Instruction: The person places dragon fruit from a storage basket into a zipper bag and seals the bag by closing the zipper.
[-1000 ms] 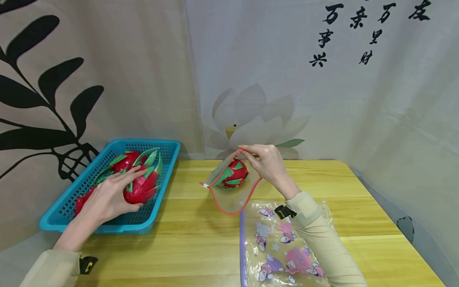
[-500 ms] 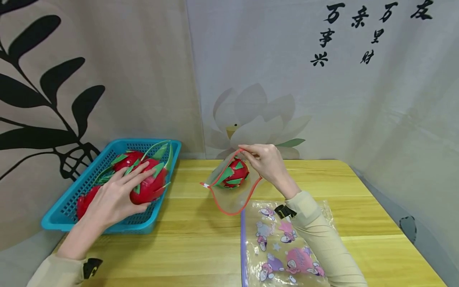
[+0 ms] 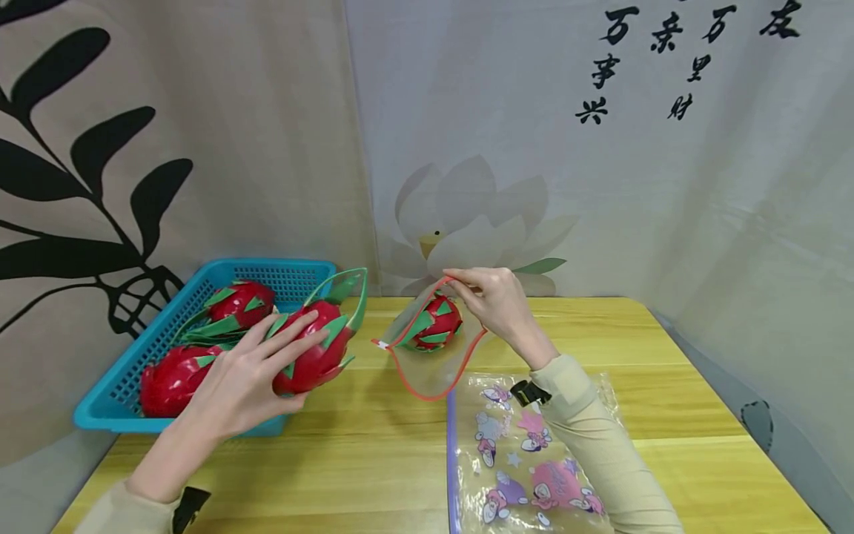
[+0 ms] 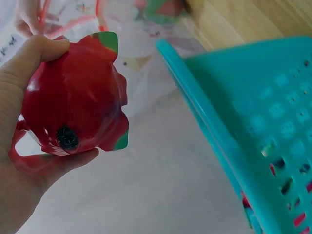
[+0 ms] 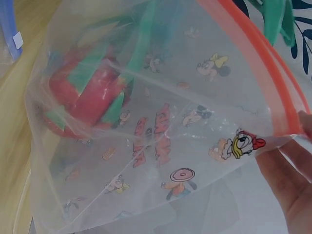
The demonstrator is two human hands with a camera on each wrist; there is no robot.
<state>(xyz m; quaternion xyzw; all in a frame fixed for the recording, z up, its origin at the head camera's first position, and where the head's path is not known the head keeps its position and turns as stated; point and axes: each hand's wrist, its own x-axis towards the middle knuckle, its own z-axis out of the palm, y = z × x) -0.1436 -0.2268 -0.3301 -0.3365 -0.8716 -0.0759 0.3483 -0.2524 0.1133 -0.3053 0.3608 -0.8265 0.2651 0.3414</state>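
In the head view my left hand [image 3: 243, 382] grips a red dragon fruit [image 3: 320, 367] with green leaf tips, over the right rim of the blue basket [image 3: 270, 427]. The left wrist view shows thumb and fingers wrapped round the dragon fruit [image 4: 78, 92], its dark stem end facing the camera. My right hand [image 3: 497, 300] pinches the red-edged rim of a translucent zip bag [image 3: 430, 377], whose mouth gapes toward the left. Inside that bag lies another dragon fruit [image 3: 443, 326]. Cartoon prints cover the bag [image 5: 146, 190] in the right wrist view.
Two more dragon fruits, one at the front [image 3: 175, 382] and one at the back [image 3: 252, 304], lie in the basket. A clear printed bag with a purple edge [image 3: 452, 460] lies flat beneath my right forearm on the wooden table [image 3: 360, 475]. Printed curtains hang behind.
My left hand has lifted the dragon fruit and carried it rightward, from inside the basket to over its right rim. The right hand and the red-edged bag have stayed in place.
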